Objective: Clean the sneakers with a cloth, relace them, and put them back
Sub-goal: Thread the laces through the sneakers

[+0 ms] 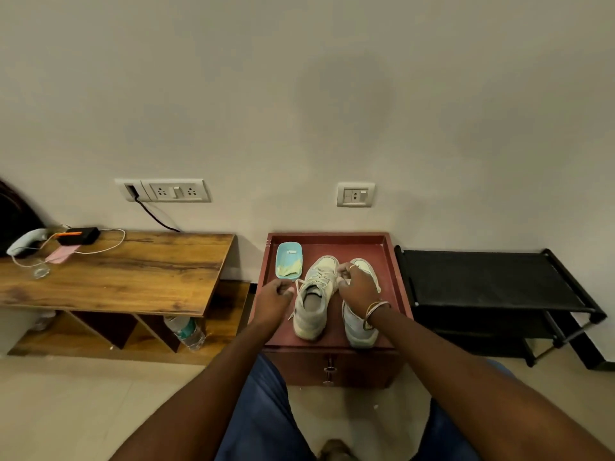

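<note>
While the left hand (pixel 274 296) pinches a white lace (pixel 298 283) taut, the right hand (pixel 357 287) pinches its other end (relacing, I judge). Tension seats it in the sneaker (pixel 312 299)

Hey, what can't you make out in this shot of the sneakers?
Head view:
Lacing of the right white sneaker: covered by the right hand.
Whether the left hand pinches a lace: curled fingers hide it.
Small white piece in the light blue tray: too small.

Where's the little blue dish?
In the head view, the blue dish sits at the back left of the red cabinet top, just left of the left sneaker.
</note>
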